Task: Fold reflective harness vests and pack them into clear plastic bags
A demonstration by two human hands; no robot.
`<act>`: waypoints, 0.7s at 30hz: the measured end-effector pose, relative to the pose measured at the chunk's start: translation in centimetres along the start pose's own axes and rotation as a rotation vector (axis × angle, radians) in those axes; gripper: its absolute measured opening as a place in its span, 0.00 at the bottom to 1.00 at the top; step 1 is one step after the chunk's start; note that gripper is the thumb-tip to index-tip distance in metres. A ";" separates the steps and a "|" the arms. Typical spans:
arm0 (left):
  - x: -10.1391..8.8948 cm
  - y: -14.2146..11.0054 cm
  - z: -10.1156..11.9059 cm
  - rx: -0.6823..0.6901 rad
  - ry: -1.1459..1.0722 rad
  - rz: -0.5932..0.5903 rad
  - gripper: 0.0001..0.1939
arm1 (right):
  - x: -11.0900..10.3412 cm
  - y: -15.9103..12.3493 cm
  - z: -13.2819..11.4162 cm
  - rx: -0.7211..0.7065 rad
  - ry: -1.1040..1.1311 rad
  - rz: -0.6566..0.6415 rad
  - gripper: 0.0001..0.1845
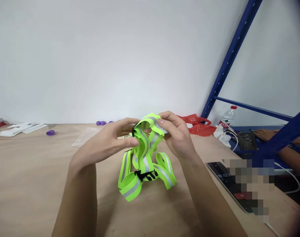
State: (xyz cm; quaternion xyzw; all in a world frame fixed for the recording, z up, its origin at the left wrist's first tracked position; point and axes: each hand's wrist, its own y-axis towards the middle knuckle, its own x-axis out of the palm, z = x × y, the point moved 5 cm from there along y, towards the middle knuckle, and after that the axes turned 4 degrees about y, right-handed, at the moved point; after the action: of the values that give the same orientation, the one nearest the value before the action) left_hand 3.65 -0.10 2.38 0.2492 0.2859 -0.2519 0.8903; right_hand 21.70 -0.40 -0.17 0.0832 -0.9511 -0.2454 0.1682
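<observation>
Between my two hands hangs a neon yellow-green reflective strap harness (146, 148) with silver stripes down its bands. My left hand (109, 141) pinches it near a black slider at its upper left. On the upper right, the thumb and fingers of my right hand (176, 131) close on a folded part of the band. A black buckle (146, 175) dangles at the lower middle, its prongs showing. Loops of strap droop to both sides, just above or on the wooden table (110, 204); I cannot tell which.
Purple rolls (100, 123), a clear plastic bag (87, 135) and white strips (26, 128) lie toward the back. At right are a red plastic bag (201, 125), a bottle (228, 117), a phone (226, 184) and a blue metal frame (229, 62). Another person's hand (263, 134) rests beyond it.
</observation>
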 end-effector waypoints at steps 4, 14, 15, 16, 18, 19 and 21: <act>1.2 0.5 1.1 0.030 0.019 0.024 0.17 | 0.0 0.0 0.0 -0.021 -0.010 -0.025 0.06; -1.4 0.0 0.1 -0.041 0.051 0.437 0.12 | 0.1 0.1 0.4 0.001 -0.151 -0.068 0.10; -1.6 -0.2 0.0 -0.052 0.017 0.489 0.11 | 0.2 0.1 0.6 0.045 -0.163 -0.098 0.12; -1.9 -0.3 -0.2 -0.065 -0.030 0.536 0.09 | 0.3 0.0 0.8 0.081 -0.187 -0.122 0.15; -2.3 -0.6 -0.7 -0.102 -0.140 0.590 0.06 | 0.3 0.0 1.1 0.141 -0.268 -0.145 0.20; -2.4 -0.6 -0.9 -0.121 -0.191 0.594 0.05 | 0.1 0.0 1.3 0.169 -0.310 -0.151 0.23; -2.5 -0.7 -1.0 -0.146 -0.282 0.572 0.07 | -0.2 -0.1 1.7 0.223 -0.386 -0.182 0.25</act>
State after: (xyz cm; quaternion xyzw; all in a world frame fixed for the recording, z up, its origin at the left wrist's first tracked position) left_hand 1.08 0.77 3.01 0.2176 0.0957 -0.0026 0.9713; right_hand 21.30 0.32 -1.69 0.1383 -0.9754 -0.1641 -0.0498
